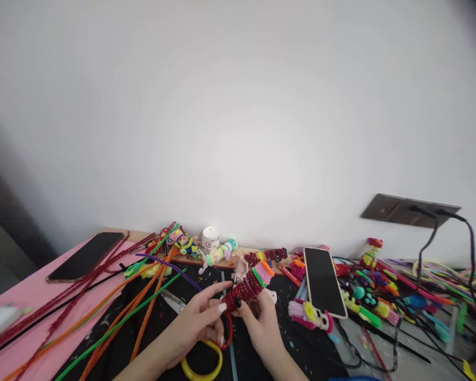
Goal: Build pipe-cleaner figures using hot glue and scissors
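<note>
A thick coil wound from dark red fuzzy pipe cleaner (244, 291), with pink, green and orange bands at its upper end, is held tilted up to the right between my hands. My left hand (200, 315) pinches its lower left end between thumb and fingers. On the other side my right hand (259, 323) grips it, thumb in front and most fingers hidden behind. Scissors (173, 302) with a yellow and a red handle loop lie on the black mat (301, 346), partly beneath my left hand.
Long orange, green and dark red pipe cleaners (115, 330) cross the left side over a pink sheet (27, 296) and a dark phone (86, 256). Pipe-cleaner figures (188, 245) and a paper cup (210, 239) stand by the wall. A white-edged phone (325, 283) leans right; cables (472, 264) hang beyond.
</note>
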